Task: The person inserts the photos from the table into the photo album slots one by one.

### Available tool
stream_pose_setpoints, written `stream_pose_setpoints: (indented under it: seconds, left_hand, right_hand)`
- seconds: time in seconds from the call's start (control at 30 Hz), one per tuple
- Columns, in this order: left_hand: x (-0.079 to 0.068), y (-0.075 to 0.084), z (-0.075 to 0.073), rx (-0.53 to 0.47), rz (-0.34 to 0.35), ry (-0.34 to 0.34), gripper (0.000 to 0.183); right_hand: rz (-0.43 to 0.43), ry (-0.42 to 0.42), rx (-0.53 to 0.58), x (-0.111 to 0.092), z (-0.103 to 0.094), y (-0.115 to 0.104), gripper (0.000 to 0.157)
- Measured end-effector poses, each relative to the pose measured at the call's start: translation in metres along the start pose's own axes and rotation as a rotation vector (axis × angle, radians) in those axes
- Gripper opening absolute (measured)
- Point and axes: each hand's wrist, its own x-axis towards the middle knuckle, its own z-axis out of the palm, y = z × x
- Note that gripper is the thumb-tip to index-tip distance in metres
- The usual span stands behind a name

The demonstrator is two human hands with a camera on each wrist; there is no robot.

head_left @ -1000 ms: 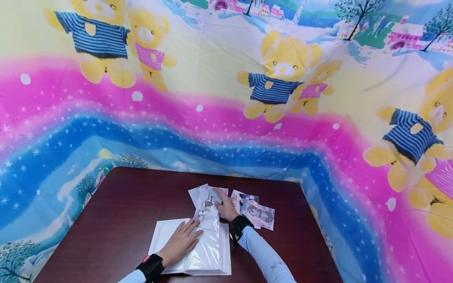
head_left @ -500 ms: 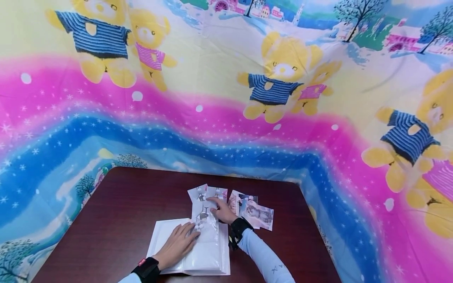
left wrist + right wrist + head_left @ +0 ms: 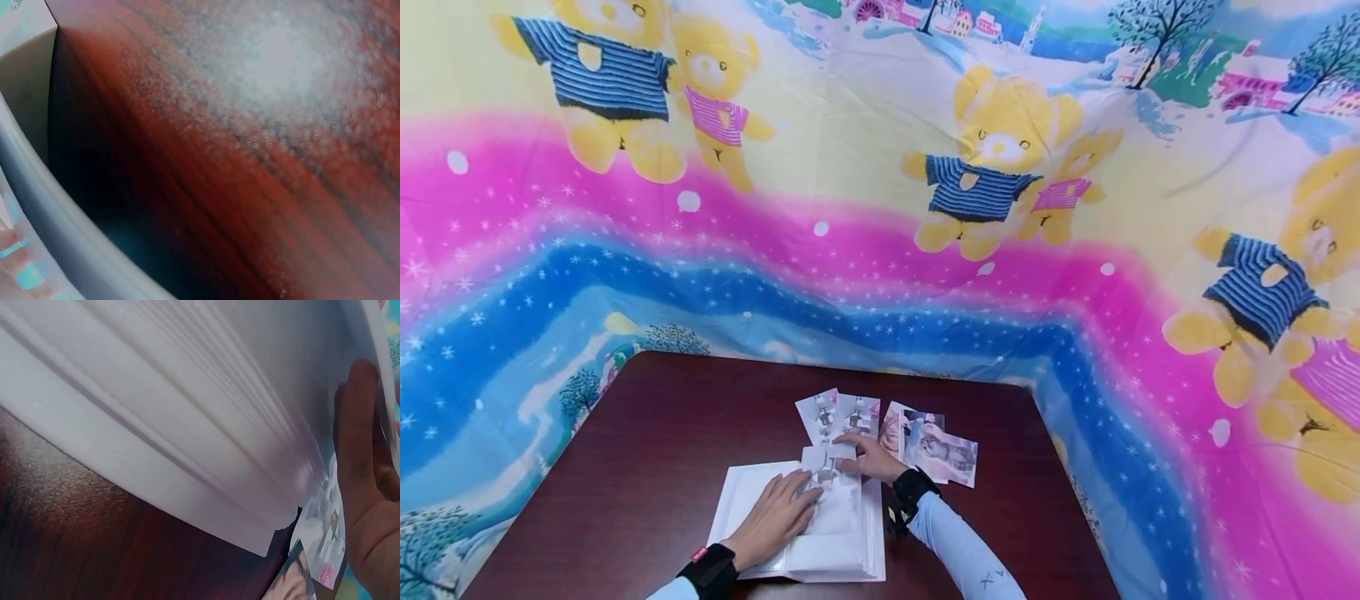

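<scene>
A white photo album (image 3: 835,554) lies spread on the dark table, with clear sleeves on its right-hand page. A pale photo (image 3: 824,467) sits partly inside the upper sleeve, its top end sticking out past the album's far edge. My right hand (image 3: 880,461) grips this photo near its top right, index finger along the upper edge and thumb lower down. In the right wrist view, the right hand (image 3: 369,519) is beside the album's stacked pages (image 3: 187,412). My left hand (image 3: 775,515) rests on the album with fingers extended, fingertips near the sleeve's left side.
Beyond the album lie two similar photos (image 3: 857,410). To the right several overlapping photos (image 3: 943,454) include one of a kitten. Bare tabletop (image 3: 670,433) stretches left of the album. A bear-printed cloth (image 3: 850,275) hangs behind and around the table.
The photo has slid toward me, deeper into the sleeve, and my right hand has come down with it. Two photos behind are more exposed. The left hand has barely shifted.
</scene>
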Motion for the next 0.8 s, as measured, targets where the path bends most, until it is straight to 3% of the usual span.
stream_pose_setpoints:
  seconds: [0.17,0.57,0.8]
  left_hand:
    - [0.000,0.001,0.000,-0.006,0.020,0.035,0.034]
    - [0.002,0.003,-0.003,0.009,0.036,0.066,0.035]
    - [0.001,0.003,-0.001,0.018,0.040,0.069,0.035]
  right_hand:
    - [0.025,-0.042,0.009,-0.003,0.000,0.001,0.043]
    - [-0.065,-0.071,-0.031,-0.002,-0.002,0.007,0.035]
    - [-0.069,-0.072,-0.012,-0.002,-0.001,0.010,0.030]
